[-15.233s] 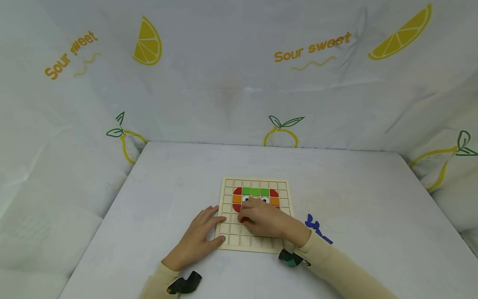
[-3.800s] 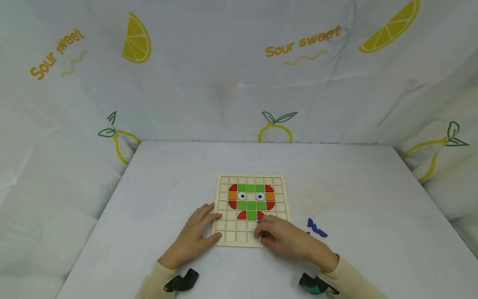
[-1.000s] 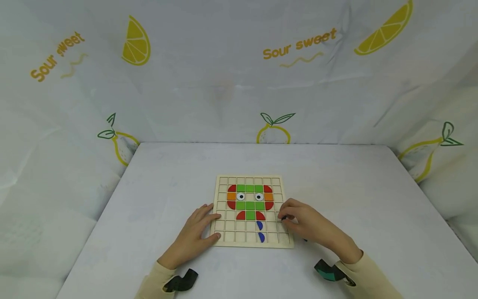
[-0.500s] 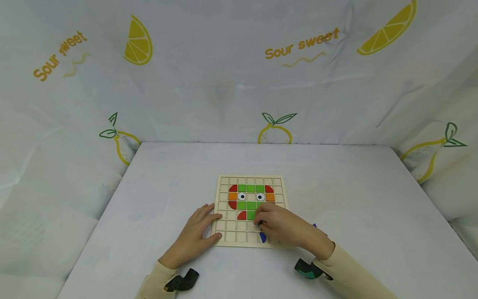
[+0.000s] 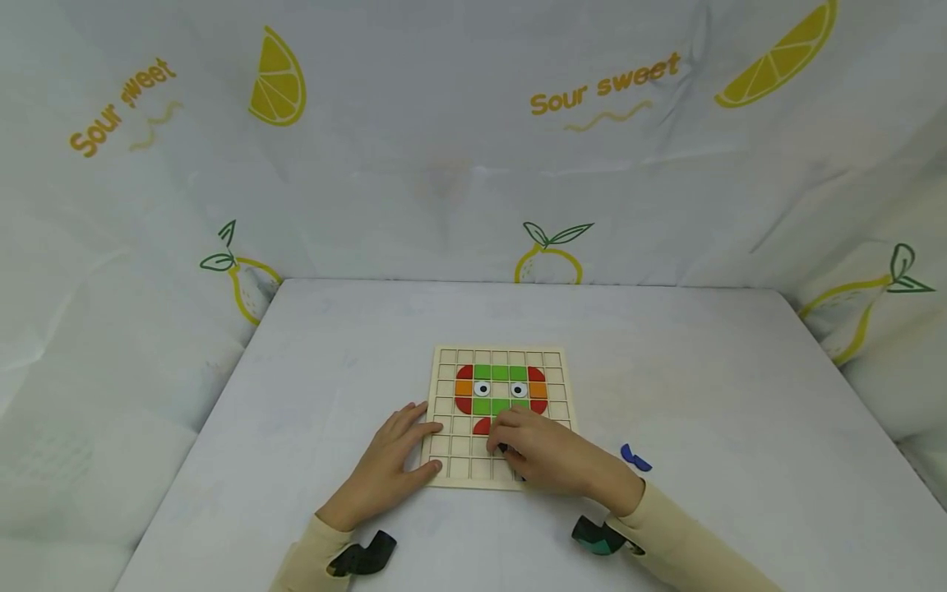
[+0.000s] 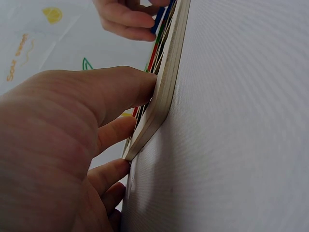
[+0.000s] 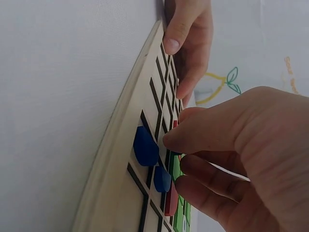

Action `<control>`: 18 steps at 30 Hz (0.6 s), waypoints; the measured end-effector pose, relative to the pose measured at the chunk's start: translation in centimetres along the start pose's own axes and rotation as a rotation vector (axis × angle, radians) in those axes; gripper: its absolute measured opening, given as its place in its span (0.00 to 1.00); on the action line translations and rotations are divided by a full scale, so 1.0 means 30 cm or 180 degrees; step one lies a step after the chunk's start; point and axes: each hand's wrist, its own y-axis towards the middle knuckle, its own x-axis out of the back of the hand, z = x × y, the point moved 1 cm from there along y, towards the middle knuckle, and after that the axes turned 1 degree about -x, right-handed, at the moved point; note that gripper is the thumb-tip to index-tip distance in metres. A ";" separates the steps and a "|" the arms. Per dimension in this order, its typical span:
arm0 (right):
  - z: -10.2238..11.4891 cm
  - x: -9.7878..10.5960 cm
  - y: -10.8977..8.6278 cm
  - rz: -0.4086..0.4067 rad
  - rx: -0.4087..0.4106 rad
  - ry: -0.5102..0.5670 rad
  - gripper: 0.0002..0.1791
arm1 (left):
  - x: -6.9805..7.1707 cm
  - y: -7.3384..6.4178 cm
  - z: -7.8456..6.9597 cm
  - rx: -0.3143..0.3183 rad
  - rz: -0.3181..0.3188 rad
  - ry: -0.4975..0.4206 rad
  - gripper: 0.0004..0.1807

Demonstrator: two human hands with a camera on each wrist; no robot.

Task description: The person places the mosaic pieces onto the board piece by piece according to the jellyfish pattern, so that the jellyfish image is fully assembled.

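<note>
A pale wooden grid board [image 5: 459, 469] lies on the table, with colored tiles forming a pattern in its cells. My left hand [image 5: 385, 469] rests at the board's left edge; thumb and index finger touch its rim in the left wrist view. Over the lower middle cells, my right hand [image 5: 551, 452] pinches a small dark-blue tile [image 7: 176, 152], mostly hidden between thumb and fingers. Two blue half-round tiles [image 7: 146, 146] sit in grid cells beside those fingers in the right wrist view. Green tiles [image 5: 500, 372], red rounded tiles [image 5: 482, 426] and two eye tiles [image 5: 482, 389] show above the hand.
Two loose blue tiles [image 5: 636, 458] lie on the white table [image 5: 710, 395] right of the board, close to the right forearm. Orange tiles [image 5: 463, 389] flank the eye tiles. A white cloth [image 5: 444, 123] printed with lemons hangs behind.
Over fifteen seconds, green, red and blue tiles were added lower on the board. In the last second, my right hand moved left from the board's right edge with a tile. The left hand stays put.
</note>
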 end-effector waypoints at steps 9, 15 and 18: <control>-0.004 -0.004 0.000 -0.0054 0.0074 -0.0111 0.12 | 0.001 0.003 -0.001 -0.0047 0.0000 0.0030 0.27; -0.004 -0.002 -0.001 -0.0073 0.0093 -0.0135 0.11 | 0.001 0.001 0.001 -0.0029 0.0017 0.0024 0.27; -0.005 0.002 -0.006 -0.0065 0.0070 -0.0102 0.11 | 0.000 0.000 0.002 -0.0039 0.0001 0.0045 0.27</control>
